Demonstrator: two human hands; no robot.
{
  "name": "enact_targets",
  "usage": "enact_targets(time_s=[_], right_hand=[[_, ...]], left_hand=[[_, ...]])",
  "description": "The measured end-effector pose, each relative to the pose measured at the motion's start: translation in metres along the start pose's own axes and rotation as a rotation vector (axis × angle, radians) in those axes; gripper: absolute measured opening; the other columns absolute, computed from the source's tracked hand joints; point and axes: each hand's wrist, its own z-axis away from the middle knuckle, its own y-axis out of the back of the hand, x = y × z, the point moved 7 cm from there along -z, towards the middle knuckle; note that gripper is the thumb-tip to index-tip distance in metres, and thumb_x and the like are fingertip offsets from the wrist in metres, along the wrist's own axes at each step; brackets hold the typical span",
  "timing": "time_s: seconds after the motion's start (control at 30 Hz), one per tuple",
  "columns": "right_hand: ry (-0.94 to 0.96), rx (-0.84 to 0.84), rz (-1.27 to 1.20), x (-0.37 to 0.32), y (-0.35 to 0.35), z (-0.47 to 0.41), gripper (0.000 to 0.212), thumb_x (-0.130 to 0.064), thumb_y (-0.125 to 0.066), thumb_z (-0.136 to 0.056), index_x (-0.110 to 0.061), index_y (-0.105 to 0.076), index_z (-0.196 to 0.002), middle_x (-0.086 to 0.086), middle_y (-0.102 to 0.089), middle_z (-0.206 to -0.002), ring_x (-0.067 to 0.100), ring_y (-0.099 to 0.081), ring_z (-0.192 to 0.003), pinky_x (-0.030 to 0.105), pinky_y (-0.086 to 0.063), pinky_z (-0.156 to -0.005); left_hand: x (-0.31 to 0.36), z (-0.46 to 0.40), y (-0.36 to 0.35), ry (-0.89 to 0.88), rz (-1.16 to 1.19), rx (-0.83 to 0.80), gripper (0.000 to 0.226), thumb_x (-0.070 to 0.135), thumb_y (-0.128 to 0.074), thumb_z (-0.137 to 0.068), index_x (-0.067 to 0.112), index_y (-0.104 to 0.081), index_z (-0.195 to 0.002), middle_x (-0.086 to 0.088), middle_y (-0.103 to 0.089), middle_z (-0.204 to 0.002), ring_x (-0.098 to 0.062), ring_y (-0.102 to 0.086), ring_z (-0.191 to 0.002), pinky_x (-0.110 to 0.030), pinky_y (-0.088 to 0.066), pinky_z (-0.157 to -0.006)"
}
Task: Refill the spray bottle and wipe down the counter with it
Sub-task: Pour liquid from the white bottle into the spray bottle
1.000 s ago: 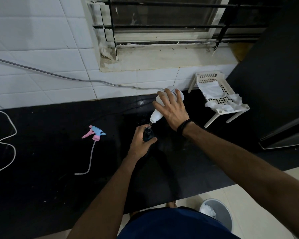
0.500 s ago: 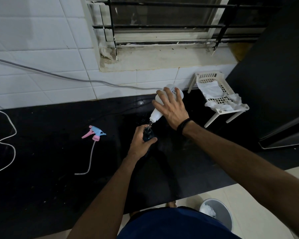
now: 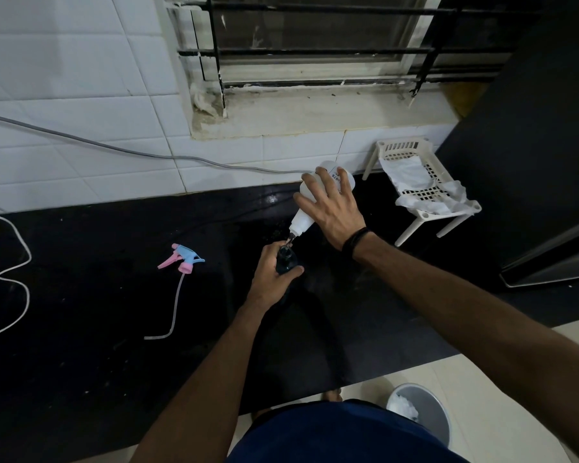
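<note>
Two-handed: left hand (image 3: pixel 270 277) wrapped round dark spray bottle (image 3: pixel 286 260); right hand (image 3: pixel 332 208) clasped tilted white refill bottle (image 3: pixel 306 208), nozzle apparently at its mouth.

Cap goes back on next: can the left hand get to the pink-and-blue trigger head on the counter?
Probably yes, once free. The left hand grips the spray bottle; bare counter lies between it and the trigger head.

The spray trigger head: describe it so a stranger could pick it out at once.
Start at the black stone counter below the white tiled wall. Left of the left hand, which grips the dark spray bottle, the pink and blue plastic spray trigger head lies alone, touched by neither hand. Its thin pale dip tube trailing toward the counter's near edge sets it apart from the white cable farther left.
</note>
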Motion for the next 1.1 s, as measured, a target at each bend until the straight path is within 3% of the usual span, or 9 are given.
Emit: enact_targets(time_s=[0.23, 0.6, 0.83, 1.0, 1.1], right_hand=[[0.005, 0.027, 0.006, 0.0000, 0.0015, -0.0016, 0.059, 0.009, -0.066, -0.072, -0.017, -0.051, -0.123, 0.017, -0.044, -0.143, 0.043, -0.039, -0.135, 0.068, -0.025, -0.110], [0.009, 0.016, 0.007, 0.0011, 0.0014, -0.0012, 0.060, 0.010, -0.059, -0.073, -0.017, -0.050, -0.126, 0.017, -0.041, -0.145, 0.043, -0.036, -0.137, 0.068, -0.023, -0.111], [0.021, 0.032, 0.008, -0.0011, -0.0027, -0.0008, 0.062, 0.005, -0.070, -0.072, -0.019, -0.051, -0.125, 0.017, -0.042, -0.145, 0.043, -0.038, -0.136, 0.068, -0.024, -0.110], [0.033, 0.050, 0.011, -0.0023, -0.0017, -0.0011, 0.054, 0.004, -0.051, -0.076, -0.018, -0.049, -0.126, 0.016, -0.038, -0.145, 0.044, -0.038, -0.136, 0.069, -0.025, -0.110], [0.038, 0.065, 0.017, -0.0023, -0.0019, -0.0017, 0.053, 0.003, -0.051, -0.077, -0.018, -0.049, -0.125, 0.016, -0.038, -0.145, 0.044, -0.038, -0.136, 0.068, -0.026, -0.110]], left_hand=[[-0.0002, 0.0000, 0.0001, -0.003, -0.004, 0.003, 0.056, 0.025, -0.080, -0.079, 0.026, -0.054, -0.129, 0.007, -0.047, -0.128, -0.005, -0.054, -0.114, -0.026, -0.045, -0.099], [0.0005, 0.0001, 0.0001, -0.003, 0.003, 0.003, 0.056, 0.022, -0.080, -0.079, 0.024, -0.055, -0.130, 0.007, -0.047, -0.127, -0.002, -0.053, -0.113, -0.026, -0.045, -0.099], [-0.0002, -0.0005, 0.0000, -0.009, 0.000, 0.003, 0.057, 0.023, -0.080, -0.079, 0.025, -0.055, -0.130, 0.009, -0.046, -0.125, -0.006, -0.054, -0.114, -0.027, -0.046, -0.100], [0.0011, -0.0008, 0.0003, -0.007, -0.005, 0.001, 0.057, 0.022, -0.080, -0.079, 0.023, -0.054, -0.130, 0.006, -0.046, -0.125, -0.003, -0.053, -0.111, -0.015, -0.041, -0.092], [0.0011, -0.0004, 0.0001, -0.008, 0.002, 0.000, 0.056, 0.022, -0.080, -0.079, 0.024, -0.055, -0.128, 0.007, -0.047, -0.124, -0.003, -0.053, -0.111, -0.015, -0.040, -0.091]])
